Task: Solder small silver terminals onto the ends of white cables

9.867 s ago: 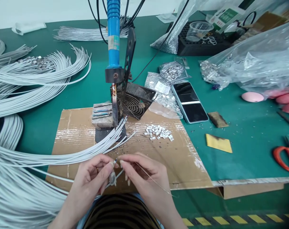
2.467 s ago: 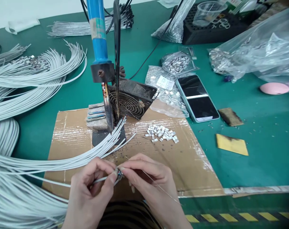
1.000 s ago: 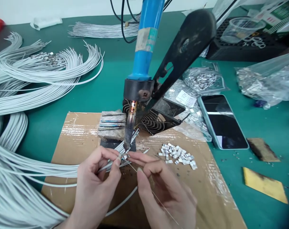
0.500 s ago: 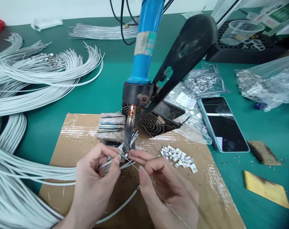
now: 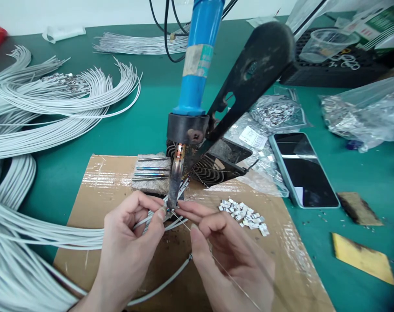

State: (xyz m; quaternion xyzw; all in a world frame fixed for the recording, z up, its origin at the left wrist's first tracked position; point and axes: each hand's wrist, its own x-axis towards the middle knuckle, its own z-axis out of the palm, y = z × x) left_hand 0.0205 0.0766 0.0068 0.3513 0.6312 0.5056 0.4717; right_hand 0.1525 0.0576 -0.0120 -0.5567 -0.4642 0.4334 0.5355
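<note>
A blue-handled soldering iron [image 5: 197, 65] hangs in a black bracket [image 5: 245, 82], its tip [image 5: 174, 186] pointing down between my hands. My left hand [image 5: 128, 242] is closed in a pinch on the end of a white cable [image 5: 139, 223], right beside the tip. My fingers mostly hide that end and any small part on it. With fingers closed, my right hand [image 5: 231, 255] holds thin solder wire [image 5: 233, 279], whose end reaches the tip. Another white cable [image 5: 166, 282] curves below, its metal end close to my right thumb. Small white-and-metal pieces [image 5: 244, 214] lie piled to the right.
Cardboard [image 5: 112, 173] covers the work spot. Bundles of white cables [image 5: 53, 134] fill the left side. Behind the tip sits a black fan [image 5: 213, 167]. A phone [image 5: 307, 173], bags of metal parts [image 5: 278, 108] and a yellow sponge [image 5: 362, 259] are on the right.
My right hand has shifted slightly to the right and down with the solder wire. The left hand stays almost still by the iron's tip.
</note>
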